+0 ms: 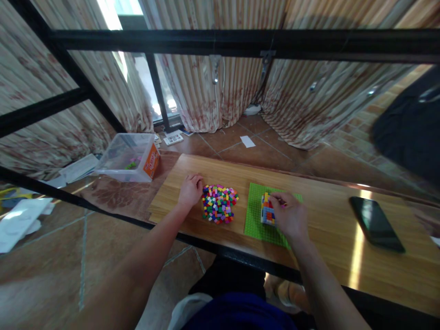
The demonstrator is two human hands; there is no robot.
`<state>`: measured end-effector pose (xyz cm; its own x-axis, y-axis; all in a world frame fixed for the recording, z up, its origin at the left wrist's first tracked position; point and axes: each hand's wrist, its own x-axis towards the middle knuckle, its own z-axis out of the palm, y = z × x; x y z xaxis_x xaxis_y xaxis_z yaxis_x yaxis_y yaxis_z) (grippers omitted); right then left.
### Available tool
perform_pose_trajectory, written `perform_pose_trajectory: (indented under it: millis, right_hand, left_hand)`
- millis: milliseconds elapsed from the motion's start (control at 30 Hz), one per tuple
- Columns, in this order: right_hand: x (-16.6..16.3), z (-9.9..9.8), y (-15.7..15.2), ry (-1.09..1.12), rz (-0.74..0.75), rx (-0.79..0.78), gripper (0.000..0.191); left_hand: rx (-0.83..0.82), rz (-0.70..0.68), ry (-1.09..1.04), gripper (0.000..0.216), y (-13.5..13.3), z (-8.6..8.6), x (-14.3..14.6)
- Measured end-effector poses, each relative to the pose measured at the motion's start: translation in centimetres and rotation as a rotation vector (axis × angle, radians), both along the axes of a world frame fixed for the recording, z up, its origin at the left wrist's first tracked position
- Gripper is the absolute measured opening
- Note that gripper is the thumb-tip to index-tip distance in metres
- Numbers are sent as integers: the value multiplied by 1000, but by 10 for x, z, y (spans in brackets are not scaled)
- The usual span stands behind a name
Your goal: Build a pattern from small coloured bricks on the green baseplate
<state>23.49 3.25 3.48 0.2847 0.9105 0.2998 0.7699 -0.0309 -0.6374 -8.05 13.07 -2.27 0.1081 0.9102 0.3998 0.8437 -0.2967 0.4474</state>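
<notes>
My left hand [191, 190] rests on the wooden table at the left edge of a pile of small multicoloured toy bricks [220, 204]. Its fingers are curled together, and whatever they may hold is hidden. A green studded baseplate [253, 222] lies to the right of the pile. On it stands a small block built of bricks [267, 214], with yellow, red, orange, blue and white parts showing. My right hand [292, 215] reaches over this block from the right, thumb and fingers pinched at its top on a small toy brick, mostly covered by the fingertips.
A dark phone [377, 224] lies at the table's right. Beyond the left end stands a clear plastic box [120, 158] with an orange label and a few green and pink pieces inside. A black metal bar [240, 42] crosses in front of the curtains [192, 91].
</notes>
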Motion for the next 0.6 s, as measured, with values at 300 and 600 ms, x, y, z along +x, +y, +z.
perform_pose_trajectory:
  millis: [300,600]
  right_hand:
    - [-68,-25,12,-236,350,-95,25]
    - [-73,-38,22,-203,401,-87,23]
  left_hand:
    - [-12,-9,-7,22,-1,3,1]
    - [-12,-10,-18,22,0,1,0]
